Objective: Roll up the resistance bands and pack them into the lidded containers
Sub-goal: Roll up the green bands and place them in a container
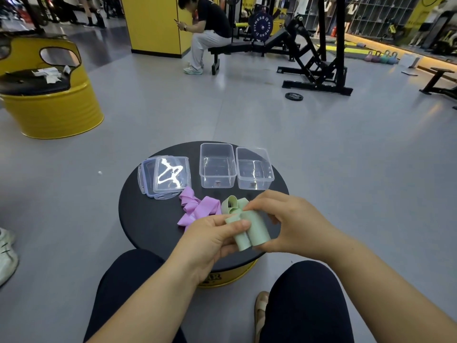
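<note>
The task was barely begun. Low in the frame's centre, the left hand (212,235) pinched the green band (251,231) and the right hand (286,219) gripped its far side, the band only partly rolled above the desk (138,219). The pink band (197,209) lay loose just up-left. Both containers (217,169) (254,173) stood empty, with their lids (164,178) stacked at left.

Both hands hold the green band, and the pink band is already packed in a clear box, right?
Not quite. The head view shows the pink band lying loose on the black table, outside the left box and the right box. The left hand and right hand do hold the green band.
</note>
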### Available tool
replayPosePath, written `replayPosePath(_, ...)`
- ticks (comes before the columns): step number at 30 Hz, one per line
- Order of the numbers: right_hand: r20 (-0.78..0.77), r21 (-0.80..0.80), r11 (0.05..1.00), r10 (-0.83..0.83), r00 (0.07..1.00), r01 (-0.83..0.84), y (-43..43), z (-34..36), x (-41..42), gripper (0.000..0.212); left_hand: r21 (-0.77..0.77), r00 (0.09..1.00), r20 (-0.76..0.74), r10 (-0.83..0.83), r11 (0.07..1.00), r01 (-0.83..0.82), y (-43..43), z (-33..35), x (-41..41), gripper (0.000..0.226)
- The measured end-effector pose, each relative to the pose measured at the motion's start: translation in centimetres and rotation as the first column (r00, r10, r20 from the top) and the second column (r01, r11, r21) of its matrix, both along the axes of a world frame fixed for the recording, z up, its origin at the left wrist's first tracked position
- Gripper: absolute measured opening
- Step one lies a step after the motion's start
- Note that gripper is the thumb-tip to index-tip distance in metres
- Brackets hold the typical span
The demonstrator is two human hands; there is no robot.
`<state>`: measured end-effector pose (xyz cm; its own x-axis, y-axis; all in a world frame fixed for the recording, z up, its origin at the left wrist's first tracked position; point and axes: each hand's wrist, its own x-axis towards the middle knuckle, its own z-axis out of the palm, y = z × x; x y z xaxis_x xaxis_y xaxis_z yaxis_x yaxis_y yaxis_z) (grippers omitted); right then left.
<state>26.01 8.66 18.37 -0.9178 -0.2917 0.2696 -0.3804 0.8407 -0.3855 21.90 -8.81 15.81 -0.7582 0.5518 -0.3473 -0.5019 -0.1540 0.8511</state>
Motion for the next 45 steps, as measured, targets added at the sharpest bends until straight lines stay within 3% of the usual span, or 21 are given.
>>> replayPosePath(3,-0.048,0.120,0.992,-0.040,0.998,0.045,0.0,-0.6,-0.3,0.051,-0.041,0.997,-0.075,0.004,0.999,-0.007,0.4,0.0,0.4,0.014)
replayPosePath(7,-0.051,0.121,0.990,-0.070,0.996,0.076,-0.4,-1.0,-0.2,0.050,-0.076,0.994,-0.093,0.063,0.995,-0.070,0.6,-0.2,0.5,0.015)
replayPosePath(9,-0.019,0.045,0.997,-0.058,0.998,0.059,-0.6,-1.0,0.0,0.053,-0.070,0.993,-0.095,0.066,0.995,-0.073,0.5,-0.1,0.3,0.017)
replayPosePath(14,0.147,-0.367,0.930,0.032,0.989,0.025,-0.6,-0.6,0.9,0.063,0.064,0.999,-0.025,-0.048,0.997,0.049,-0.3,0.7,0.0,0.036)
replayPosePath(17,0.138,-0.425,0.905,0.052,0.989,0.011,-0.7,-0.3,1.1,0.062,0.127,0.992,0.022,-0.122,0.985,0.118,-0.6,0.9,-0.2,0.040)
replayPosePath(24,0.058,-0.302,0.953,0.031,0.998,-0.012,-0.5,-0.5,0.9,0.054,0.091,0.992,0.005,-0.126,0.988,0.125,-0.5,0.5,0.0,0.039)
replayPosePath(31,-0.004,-0.102,0.995,-0.002,1.000,0.002,-0.3,-0.8,0.4,0.050,0.052,0.999,-0.033,-0.007,0.999,0.008,-0.1,0.2,0.4,0.028)
replayPosePath(38,-0.168,0.092,0.996,0.002,0.986,0.014,-0.7,-2.5,-0.2,0.058,-0.115,0.979,-0.171,0.109,0.985,-0.130,0.8,-0.6,1.3,0.027)
replayPosePath(42,-0.195,0.067,0.997,-0.024,0.981,0.037,-1.0,-3.2,-0.3,0.056,-0.121,0.973,-0.204,0.107,0.984,-0.133,0.7,-0.7,1.1,0.023)
replayPosePath(45,-0.045,-0.165,0.986,-0.037,0.998,0.029,-0.9,-3.3,0.0,0.060,-0.059,0.983,-0.173,0.059,0.996,-0.070,0.3,-0.5,0.7,0.016)
